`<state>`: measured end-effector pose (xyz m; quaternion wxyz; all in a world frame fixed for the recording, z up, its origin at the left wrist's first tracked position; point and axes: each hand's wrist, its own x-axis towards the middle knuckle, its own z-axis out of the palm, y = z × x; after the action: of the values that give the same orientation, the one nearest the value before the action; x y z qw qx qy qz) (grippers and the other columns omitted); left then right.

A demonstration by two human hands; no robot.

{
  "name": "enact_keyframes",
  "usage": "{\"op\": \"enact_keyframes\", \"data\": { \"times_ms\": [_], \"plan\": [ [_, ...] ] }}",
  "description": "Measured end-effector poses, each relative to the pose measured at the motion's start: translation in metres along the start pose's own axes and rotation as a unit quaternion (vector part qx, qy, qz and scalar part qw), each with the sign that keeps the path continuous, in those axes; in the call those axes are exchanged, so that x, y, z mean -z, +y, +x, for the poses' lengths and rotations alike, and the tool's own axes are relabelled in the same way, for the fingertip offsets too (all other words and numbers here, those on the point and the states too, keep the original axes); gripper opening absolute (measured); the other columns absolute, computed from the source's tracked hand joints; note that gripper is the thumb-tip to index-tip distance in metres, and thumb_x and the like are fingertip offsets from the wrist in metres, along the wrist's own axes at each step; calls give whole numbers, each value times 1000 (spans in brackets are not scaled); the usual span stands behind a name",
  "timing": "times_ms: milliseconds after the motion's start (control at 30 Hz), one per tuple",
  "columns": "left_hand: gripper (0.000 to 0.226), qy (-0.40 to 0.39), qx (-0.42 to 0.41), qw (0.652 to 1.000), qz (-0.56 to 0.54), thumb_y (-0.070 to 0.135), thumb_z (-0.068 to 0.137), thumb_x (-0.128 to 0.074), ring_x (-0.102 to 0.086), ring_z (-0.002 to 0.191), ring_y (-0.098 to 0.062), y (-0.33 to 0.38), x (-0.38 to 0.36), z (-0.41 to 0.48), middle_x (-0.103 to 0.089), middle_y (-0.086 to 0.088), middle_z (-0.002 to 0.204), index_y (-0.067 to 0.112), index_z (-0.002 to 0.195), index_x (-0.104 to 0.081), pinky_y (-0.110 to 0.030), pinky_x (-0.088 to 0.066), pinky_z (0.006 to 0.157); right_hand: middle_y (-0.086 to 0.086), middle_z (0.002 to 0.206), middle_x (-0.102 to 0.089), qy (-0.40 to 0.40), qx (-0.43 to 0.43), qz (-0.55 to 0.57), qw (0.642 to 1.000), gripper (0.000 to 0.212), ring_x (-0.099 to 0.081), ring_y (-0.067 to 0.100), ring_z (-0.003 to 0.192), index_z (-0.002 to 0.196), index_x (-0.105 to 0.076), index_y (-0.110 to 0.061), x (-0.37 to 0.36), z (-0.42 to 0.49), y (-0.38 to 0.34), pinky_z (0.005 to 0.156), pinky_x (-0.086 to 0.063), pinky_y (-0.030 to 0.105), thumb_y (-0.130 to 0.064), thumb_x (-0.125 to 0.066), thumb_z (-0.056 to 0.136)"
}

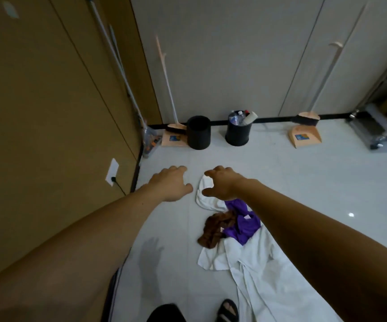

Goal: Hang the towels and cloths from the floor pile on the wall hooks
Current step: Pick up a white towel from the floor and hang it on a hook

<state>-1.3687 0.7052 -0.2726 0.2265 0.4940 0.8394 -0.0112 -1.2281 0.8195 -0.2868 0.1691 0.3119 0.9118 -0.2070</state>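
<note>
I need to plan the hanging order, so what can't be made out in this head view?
- No wall hooks in view; the walls run past the top edge.
- Small white cloth: its far part is hidden behind the right hand.
- Large white towel: cut off by the bottom edge, one side under the right forearm.
- Purple cloth and brown cloth: bunched and overlapping, so shapes and loops are unreadable.

both arms reach forward, left hand [170, 183] and right hand [221, 184] empty, fingers loosely curled.
</note>
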Motion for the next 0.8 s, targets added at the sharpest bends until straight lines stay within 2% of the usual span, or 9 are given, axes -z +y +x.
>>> {"op": "enact_keyframes", "data": {
  "times_ms": [167, 233, 367, 500, 600, 800],
  "plan": [
    [67, -89, -90, 991, 37, 53, 87, -49, -46, 124, -31, 25, -67, 86, -42, -10, 143, 22, 144, -32, -43, -42, 99, 15, 143, -40, -40, -111, 73, 990, 62, -38, 36, 128, 143, -37, -17, -50, 18, 66, 103, -34, 40, -48, -53, 91],
    [66, -139, -132, 980, 43, 52, 86, -49, -46, 124, -31, 36, -98, 112, -43, -9, 142, 22, 142, -34, -42, -42, 98, 15, 139, -43, -57, -163, 109, 979, 59, -40, 36, 126, 141, -40, -20, -77, 19, 87, 101, -36, 41, -48, -54, 90],
    [50, -182, -205, 959, 70, 48, 84, -51, -53, 111, -30, 63, -157, 153, -52, -7, 129, 22, 126, -45, -37, -43, 81, 15, 144, -41, -69, -254, 171, 950, 66, -41, 35, 129, 144, -35, -20, -141, 17, 127, 102, -38, 41, -53, -52, 90],
    [43, -242, -236, 936, 98, 43, 85, -50, -52, 109, -30, 89, -216, 166, -52, -8, 125, 20, 121, -45, -41, -46, 87, 13, 143, -41, -87, -317, 239, 914, 64, -41, 34, 128, 145, -35, -17, -214, 3, 157, 100, -40, 43, -48, -51, 91],
    [50, -270, -247, 922, 130, 42, 87, -47, -50, 115, -31, 106, -269, 173, -50, -10, 130, 20, 131, -41, -43, -44, 94, 11, 144, -40, -105, -340, 280, 892, 64, -40, 33, 128, 146, -32, -19, -271, -10, 174, 101, -39, 43, -48, -49, 92],
    [60, -281, -286, 902, 160, 46, 90, -46, -42, 129, -27, 162, -410, 211, -42, -6, 145, 21, 143, -33, -40, -38, 103, 10, 138, -44, -105, -406, 327, 847, 55, -40, 31, 125, 141, -38, -17, -400, -21, 235, 98, -41, 42, -42, -45, 93]
  ]
}}
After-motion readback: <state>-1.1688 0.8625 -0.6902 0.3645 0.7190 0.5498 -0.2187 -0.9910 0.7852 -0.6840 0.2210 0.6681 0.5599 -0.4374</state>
